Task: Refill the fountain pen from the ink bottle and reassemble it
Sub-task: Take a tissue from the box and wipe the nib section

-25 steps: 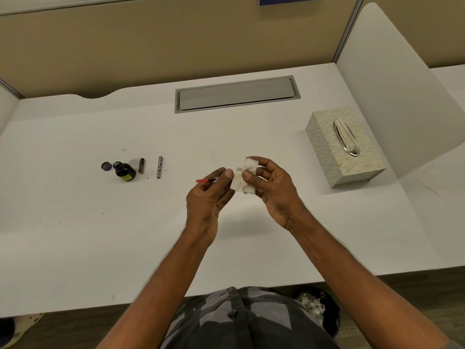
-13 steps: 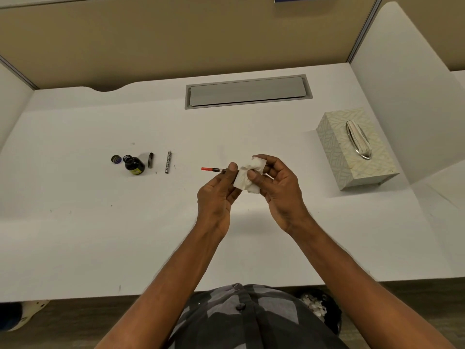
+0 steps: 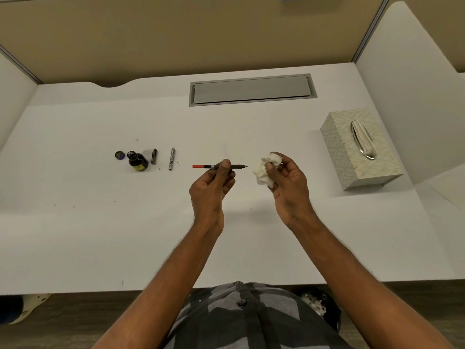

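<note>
The fountain pen (image 3: pixel 237 166) is a slim dark section with a red end pointing left and the nib pointing right, held level above the bench (image 3: pixel 75 222). The uncapped ink bottle (image 3: pixel 137 161) stands well to the left and looks dark inside, with its cap (image 3: pixel 120 155) just beside it. The left hand (image 3: pixel 212 187) pinches the pen. The right hand (image 3: pixel 289 182) curls round a crumpled tissue (image 3: pixel 264 171).

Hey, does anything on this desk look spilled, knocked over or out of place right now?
No real spill. The ink bottle stands upright but uncapped, its cap beside it. A few small dark specks dot the desk near the pen barrel, possibly ink drops. Nothing else stands out.
</note>
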